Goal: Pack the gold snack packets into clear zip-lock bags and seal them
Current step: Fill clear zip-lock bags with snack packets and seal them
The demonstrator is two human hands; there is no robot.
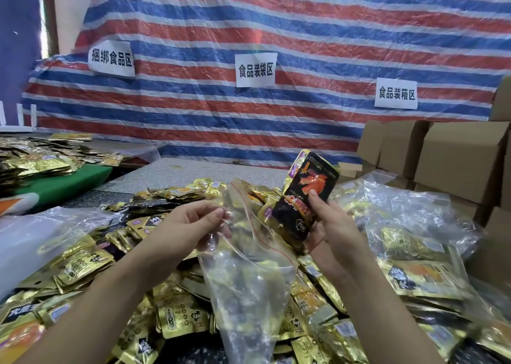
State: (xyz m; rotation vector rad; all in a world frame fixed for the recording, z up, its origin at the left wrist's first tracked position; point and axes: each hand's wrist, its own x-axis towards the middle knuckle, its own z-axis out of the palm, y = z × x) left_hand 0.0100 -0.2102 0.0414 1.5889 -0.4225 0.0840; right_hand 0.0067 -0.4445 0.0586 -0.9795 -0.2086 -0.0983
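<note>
Above the near heap of gold snack packets (pixel 83 267) on the table (pixel 177 174): left hand (pixel 190 225) pinching one lip of a clear zip-lock bag (pixel 246 289), grip closed on the plastic near the red zip line, probably to keep the mouth spread and facing up toward the right. Rest of the bag hanging slack toward the near edge, long axis running from the mouth at centre down toward the viewer. Right hand (pixel 329 225) closed round a small stack of packets (pixel 307 195), thumb across the dark printed face, fingers behind. Stack held upright just right of the bag mouth, long axis tilted top to the far right, lower end aimed at the opening, apparently lined up to slide in. Already filled bags (pixel 414 253) heaped at right, cardboard boxes (pixel 456 153) beyond.
</note>
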